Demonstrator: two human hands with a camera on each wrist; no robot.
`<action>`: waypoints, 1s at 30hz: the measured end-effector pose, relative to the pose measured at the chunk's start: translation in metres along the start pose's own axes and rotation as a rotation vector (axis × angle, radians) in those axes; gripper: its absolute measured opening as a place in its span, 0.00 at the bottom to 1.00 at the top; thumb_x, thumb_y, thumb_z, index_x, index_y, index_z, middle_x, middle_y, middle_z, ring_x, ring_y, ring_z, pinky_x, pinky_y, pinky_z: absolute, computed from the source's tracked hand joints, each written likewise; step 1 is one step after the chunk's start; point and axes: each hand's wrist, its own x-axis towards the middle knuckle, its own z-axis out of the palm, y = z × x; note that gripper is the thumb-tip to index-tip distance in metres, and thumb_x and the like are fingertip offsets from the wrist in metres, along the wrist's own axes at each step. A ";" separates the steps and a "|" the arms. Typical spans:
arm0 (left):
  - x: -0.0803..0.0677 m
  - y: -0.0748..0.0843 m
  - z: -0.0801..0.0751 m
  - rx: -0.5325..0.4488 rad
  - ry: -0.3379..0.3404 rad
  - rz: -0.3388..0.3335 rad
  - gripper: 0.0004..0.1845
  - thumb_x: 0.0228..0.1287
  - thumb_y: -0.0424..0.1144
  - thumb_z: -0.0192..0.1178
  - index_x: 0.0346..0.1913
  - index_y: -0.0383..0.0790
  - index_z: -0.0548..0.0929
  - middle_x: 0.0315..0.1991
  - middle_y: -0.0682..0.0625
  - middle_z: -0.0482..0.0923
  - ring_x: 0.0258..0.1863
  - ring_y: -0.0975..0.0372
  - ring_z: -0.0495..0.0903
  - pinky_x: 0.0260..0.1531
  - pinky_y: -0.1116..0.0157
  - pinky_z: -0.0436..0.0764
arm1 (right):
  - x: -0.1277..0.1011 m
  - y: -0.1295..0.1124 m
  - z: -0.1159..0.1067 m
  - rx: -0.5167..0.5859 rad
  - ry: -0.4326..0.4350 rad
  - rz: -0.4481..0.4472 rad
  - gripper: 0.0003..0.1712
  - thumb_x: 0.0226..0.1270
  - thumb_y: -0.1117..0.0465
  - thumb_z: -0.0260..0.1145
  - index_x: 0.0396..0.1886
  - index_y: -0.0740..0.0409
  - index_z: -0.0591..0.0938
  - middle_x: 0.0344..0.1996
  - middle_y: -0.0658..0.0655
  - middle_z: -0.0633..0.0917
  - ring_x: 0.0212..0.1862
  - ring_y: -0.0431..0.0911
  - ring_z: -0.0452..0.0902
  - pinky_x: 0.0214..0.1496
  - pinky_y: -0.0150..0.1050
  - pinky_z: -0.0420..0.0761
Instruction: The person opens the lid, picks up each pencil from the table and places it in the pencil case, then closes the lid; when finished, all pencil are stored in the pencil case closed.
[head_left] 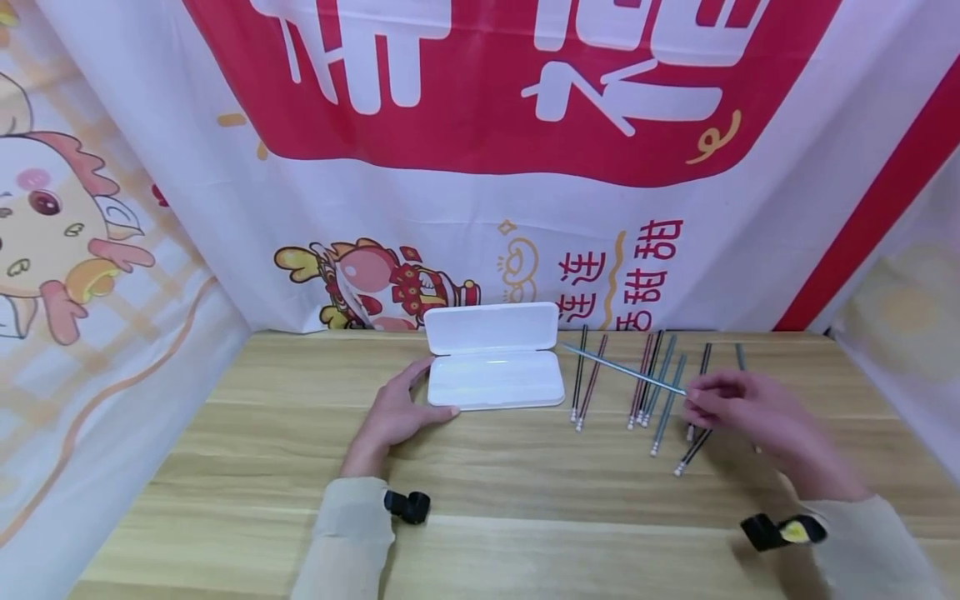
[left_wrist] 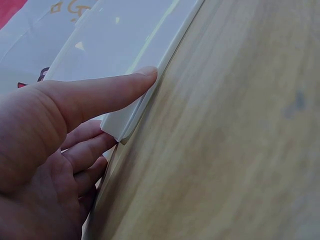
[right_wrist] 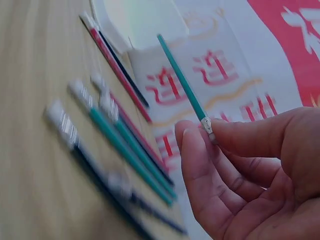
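Observation:
A white pencil case (head_left: 495,381) lies on the table with its lid (head_left: 491,328) raised at the back. My left hand (head_left: 401,407) grips its left end, the thumb along the front edge and the other fingers at the side, as the left wrist view (left_wrist: 60,135) shows. To the right, my right hand (head_left: 738,408) pinches a green pencil (head_left: 626,369) near its eraser end between thumb and fingers. In the right wrist view, that pencil (right_wrist: 182,80) is held above the table, its far end toward the case.
Several pencils lie right of the case, among them a red pencil (head_left: 592,383), a black pencil (head_left: 579,375) and a green pencil (head_left: 667,406). A black pencil (head_left: 693,452) lies by my right hand. A printed cloth (head_left: 480,200) hangs behind the wooden table (head_left: 525,492).

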 end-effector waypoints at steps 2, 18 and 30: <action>0.001 0.000 0.000 -0.003 0.001 -0.003 0.49 0.59 0.46 0.82 0.82 0.53 0.69 0.85 0.45 0.62 0.87 0.45 0.54 0.85 0.37 0.54 | 0.010 -0.013 0.011 -0.024 -0.009 -0.020 0.25 0.85 0.53 0.62 0.67 0.69 0.77 0.51 0.61 0.89 0.46 0.41 0.89 0.52 0.36 0.92; 0.002 -0.001 0.001 -0.009 0.006 -0.026 0.50 0.58 0.47 0.82 0.82 0.54 0.69 0.86 0.46 0.61 0.88 0.45 0.53 0.85 0.37 0.53 | 0.076 -0.062 0.079 -0.012 -0.072 -0.054 0.15 0.79 0.62 0.67 0.59 0.65 0.84 0.51 0.63 0.86 0.48 0.48 0.88 0.56 0.42 0.92; 0.001 -0.001 0.001 -0.024 0.011 -0.004 0.49 0.58 0.46 0.83 0.82 0.53 0.70 0.85 0.45 0.63 0.87 0.44 0.54 0.85 0.37 0.55 | 0.104 -0.076 0.123 -0.237 -0.038 -0.237 0.08 0.75 0.58 0.72 0.48 0.53 0.92 0.44 0.56 0.88 0.44 0.49 0.81 0.44 0.37 0.81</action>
